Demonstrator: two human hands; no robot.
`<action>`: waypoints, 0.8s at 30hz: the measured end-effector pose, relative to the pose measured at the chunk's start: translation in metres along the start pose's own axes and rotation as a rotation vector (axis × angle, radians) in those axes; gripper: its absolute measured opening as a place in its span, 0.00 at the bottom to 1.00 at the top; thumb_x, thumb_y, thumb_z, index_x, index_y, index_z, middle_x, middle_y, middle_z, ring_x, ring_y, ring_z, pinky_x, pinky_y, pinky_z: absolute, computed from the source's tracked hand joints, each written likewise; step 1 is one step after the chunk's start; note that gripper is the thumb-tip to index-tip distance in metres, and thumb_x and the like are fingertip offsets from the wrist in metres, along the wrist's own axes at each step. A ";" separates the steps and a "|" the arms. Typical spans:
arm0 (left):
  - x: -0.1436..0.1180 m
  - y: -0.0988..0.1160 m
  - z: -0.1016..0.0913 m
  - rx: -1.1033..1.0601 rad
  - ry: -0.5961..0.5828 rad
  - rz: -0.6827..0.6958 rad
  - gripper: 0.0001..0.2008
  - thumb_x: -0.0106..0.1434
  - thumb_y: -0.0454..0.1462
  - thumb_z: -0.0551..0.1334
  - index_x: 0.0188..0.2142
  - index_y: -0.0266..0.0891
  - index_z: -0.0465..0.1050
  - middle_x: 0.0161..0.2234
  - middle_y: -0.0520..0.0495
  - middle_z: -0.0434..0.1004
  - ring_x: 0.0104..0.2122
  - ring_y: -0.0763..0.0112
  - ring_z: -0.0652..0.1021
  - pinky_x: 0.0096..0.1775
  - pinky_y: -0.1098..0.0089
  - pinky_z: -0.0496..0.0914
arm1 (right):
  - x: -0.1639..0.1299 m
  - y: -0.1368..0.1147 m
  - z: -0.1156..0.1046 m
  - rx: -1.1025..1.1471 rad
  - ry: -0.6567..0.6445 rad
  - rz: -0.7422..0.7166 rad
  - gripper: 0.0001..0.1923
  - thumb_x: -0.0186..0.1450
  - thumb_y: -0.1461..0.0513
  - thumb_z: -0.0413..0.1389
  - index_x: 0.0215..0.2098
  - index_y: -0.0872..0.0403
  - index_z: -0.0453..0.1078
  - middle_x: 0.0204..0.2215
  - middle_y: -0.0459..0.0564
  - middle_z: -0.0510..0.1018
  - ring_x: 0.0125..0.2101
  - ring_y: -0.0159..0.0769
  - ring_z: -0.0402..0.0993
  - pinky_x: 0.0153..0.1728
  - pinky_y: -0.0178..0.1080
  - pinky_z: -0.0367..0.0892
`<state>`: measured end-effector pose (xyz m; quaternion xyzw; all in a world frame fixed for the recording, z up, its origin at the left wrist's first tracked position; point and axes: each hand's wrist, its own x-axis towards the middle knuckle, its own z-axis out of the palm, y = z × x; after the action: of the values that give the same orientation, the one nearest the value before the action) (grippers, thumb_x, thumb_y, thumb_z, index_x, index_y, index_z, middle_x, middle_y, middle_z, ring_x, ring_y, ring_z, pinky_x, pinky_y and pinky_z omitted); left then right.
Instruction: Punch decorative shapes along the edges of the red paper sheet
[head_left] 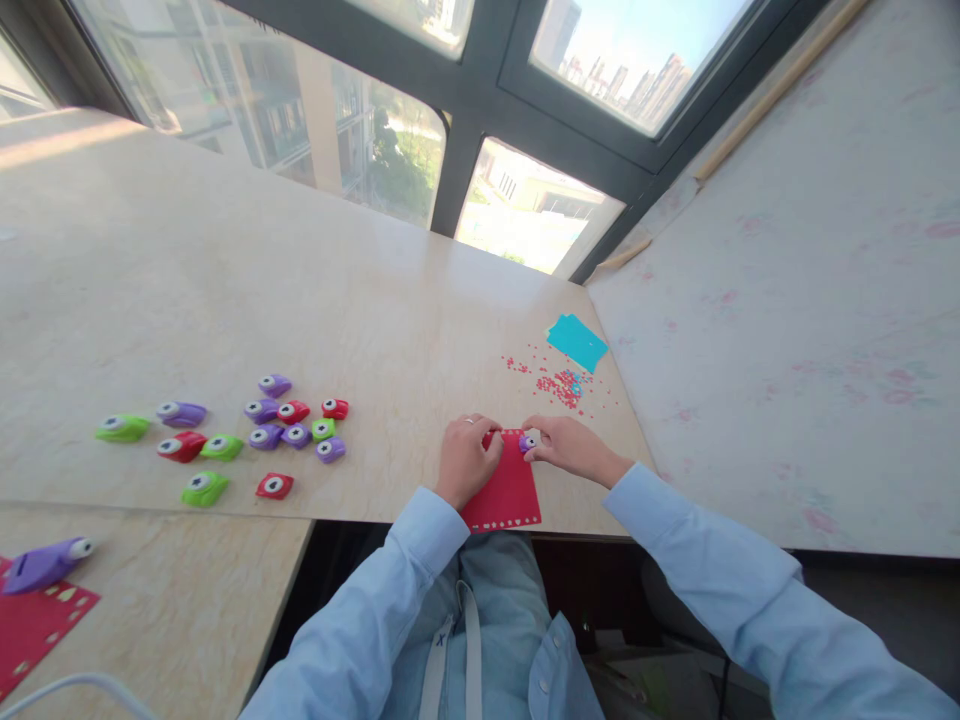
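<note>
A sheet of red paper [504, 492] lies at the table's front edge, with small punched shapes along its near and far edges. My left hand [466, 458] rests on the paper's left side, its thumb and fingers closed on the far edge. In my right hand [564, 445] is a small purple craft punch [527, 442], gripped between thumb and fingers at the paper's far right corner. The fingers partly cover the punch, so how far the paper sits inside it is hidden.
Several craft punches [264, 437] in purple, red and green stand to the left. Red confetti [562, 388] and blue paper [577, 342] lie beyond my right hand, near the wall [787, 330]. A larger purple punch [45, 566] sits on punched red paper [45, 630] at lower left.
</note>
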<state>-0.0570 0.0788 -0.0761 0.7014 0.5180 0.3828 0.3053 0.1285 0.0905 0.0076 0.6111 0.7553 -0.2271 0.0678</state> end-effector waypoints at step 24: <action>-0.001 0.000 -0.001 0.009 -0.001 -0.005 0.07 0.63 0.33 0.58 0.34 0.39 0.76 0.35 0.47 0.80 0.40 0.65 0.76 0.46 0.62 0.67 | 0.010 0.062 0.025 0.916 0.727 0.250 0.36 0.55 0.33 0.53 0.41 0.55 0.64 0.43 0.57 0.75 0.45 0.40 0.71 0.46 0.42 0.68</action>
<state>-0.0581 0.0776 -0.0763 0.7016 0.5216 0.3793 0.3031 0.1811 0.0976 -0.0346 0.7007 0.4776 -0.2965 -0.4392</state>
